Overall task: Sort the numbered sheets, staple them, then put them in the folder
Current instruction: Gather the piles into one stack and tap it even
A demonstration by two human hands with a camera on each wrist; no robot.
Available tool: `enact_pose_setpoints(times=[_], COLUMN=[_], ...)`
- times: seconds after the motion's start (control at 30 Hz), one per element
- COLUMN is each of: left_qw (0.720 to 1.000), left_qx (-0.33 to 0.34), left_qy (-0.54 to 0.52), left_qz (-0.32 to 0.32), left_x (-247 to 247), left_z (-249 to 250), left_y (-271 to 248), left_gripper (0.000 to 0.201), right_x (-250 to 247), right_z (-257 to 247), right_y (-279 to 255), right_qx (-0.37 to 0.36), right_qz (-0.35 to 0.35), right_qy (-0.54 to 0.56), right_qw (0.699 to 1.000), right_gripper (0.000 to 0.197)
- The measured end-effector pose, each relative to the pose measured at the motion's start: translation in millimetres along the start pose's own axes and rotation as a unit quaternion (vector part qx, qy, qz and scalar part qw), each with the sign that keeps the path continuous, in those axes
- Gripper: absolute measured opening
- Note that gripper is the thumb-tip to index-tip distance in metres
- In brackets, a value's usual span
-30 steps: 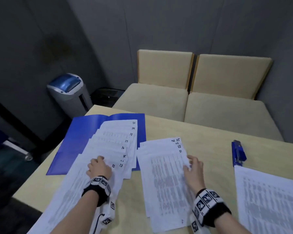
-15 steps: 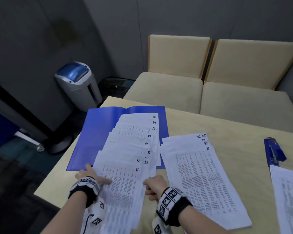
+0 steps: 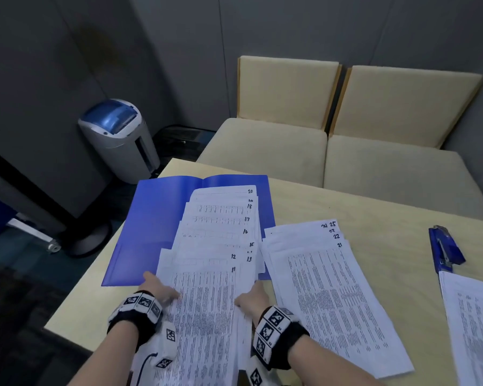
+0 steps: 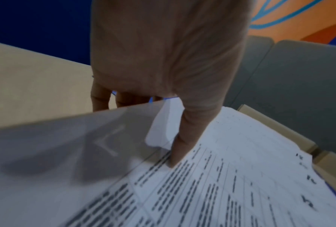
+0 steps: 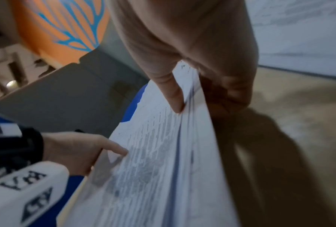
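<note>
A fanned stack of sheets numbered 11 to 20 [image 3: 215,254] lies partly on the open blue folder [image 3: 156,218]. My left hand [image 3: 156,288] grips its left edge, thumb [image 4: 182,147] on top and fingers under the paper. My right hand [image 3: 251,298] pinches the right edge of the same stack [image 5: 163,138], thumb [image 5: 172,95] above and fingers below. A second pile, numbered 21 to 25 [image 3: 326,288], lies to the right on the table. The blue stapler [image 3: 444,246] sits further right, away from both hands.
Another pile of printed sheets [image 3: 474,324] lies at the table's right edge. Two beige seats [image 3: 332,151] stand behind the table [image 3: 360,207]. A grey and blue shredder bin [image 3: 120,140] stands on the floor at the left.
My right hand left the 21 to 25 pile and moved left to the right edge of the fanned stack. My left hand slid to that stack's left edge and took hold.
</note>
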State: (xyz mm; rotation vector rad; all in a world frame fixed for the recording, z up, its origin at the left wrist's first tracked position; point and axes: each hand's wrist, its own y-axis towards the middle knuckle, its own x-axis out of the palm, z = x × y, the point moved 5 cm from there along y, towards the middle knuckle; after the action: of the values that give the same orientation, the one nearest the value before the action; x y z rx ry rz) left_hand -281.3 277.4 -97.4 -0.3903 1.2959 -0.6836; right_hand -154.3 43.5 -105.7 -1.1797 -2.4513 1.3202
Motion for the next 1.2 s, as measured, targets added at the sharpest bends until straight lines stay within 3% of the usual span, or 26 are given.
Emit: enact_pose_setpoints(times=[0.07, 0.17, 0.37, 0.43, 0.53, 0.7, 0.77, 0.87, 1.0, 1.1, 1.2], left_qw=[1.0, 0.997, 0.98, 0.975, 0.976, 0.995, 0.997, 0.998, 0.998, 0.995, 0.989], left_qx=[0.017, 0.045, 0.061, 0.066, 0.059, 0.015, 0.0, -0.012, -0.032, -0.006, 0.005], left_qy=[0.0, -0.059, -0.188, -0.204, -0.177, -0.033, -0.041, -0.045, -0.053, -0.099, -0.149], left_qz=[-0.01, -0.031, 0.029, 0.055, 0.108, 0.09, 0.071, 0.036, 0.015, 0.019, 0.01], left_x=[-3, -7, -10, -12, -18, -16, -10, -6, -5, -4, -4], left_z=[5, 8, 21, 29, 43, 69, 74, 78, 77, 80, 78], left_y=[4, 22, 32, 30, 29, 29, 35, 41, 43, 44, 45], left_gripper=[0.055, 0.05, 0.039, 0.037, 0.041, 0.067, 0.071, 0.077, 0.08, 0.076, 0.077], right_x=[-4, -14, -59, -65, -66, -55, -52, -54, -46, -37, -30], right_z=[-4, -14, -57, -70, -78, -80, -83, -84, -87, -83, -78], right_y=[1, 4, 17, 31, 50, 72, 73, 74, 72, 72, 69], right_qx=[-0.023, -0.044, -0.122, -0.147, -0.122, -0.037, 0.004, 0.05, 0.042, 0.026, -0.005], right_qz=[0.003, 0.014, 0.098, 0.094, 0.061, 0.035, 0.03, 0.05, 0.073, 0.043, 0.027], right_qy=[-0.031, -0.062, -0.188, -0.186, -0.113, 0.014, -0.002, -0.096, -0.07, 0.026, 0.016], right_qw=[0.999, 0.997, 0.97, 0.967, 0.984, 0.999, 1.0, 0.993, 0.994, 0.998, 0.999], right_gripper=[0.059, 0.065, 0.049, 0.049, 0.055, 0.048, 0.048, 0.067, 0.068, 0.075, 0.074])
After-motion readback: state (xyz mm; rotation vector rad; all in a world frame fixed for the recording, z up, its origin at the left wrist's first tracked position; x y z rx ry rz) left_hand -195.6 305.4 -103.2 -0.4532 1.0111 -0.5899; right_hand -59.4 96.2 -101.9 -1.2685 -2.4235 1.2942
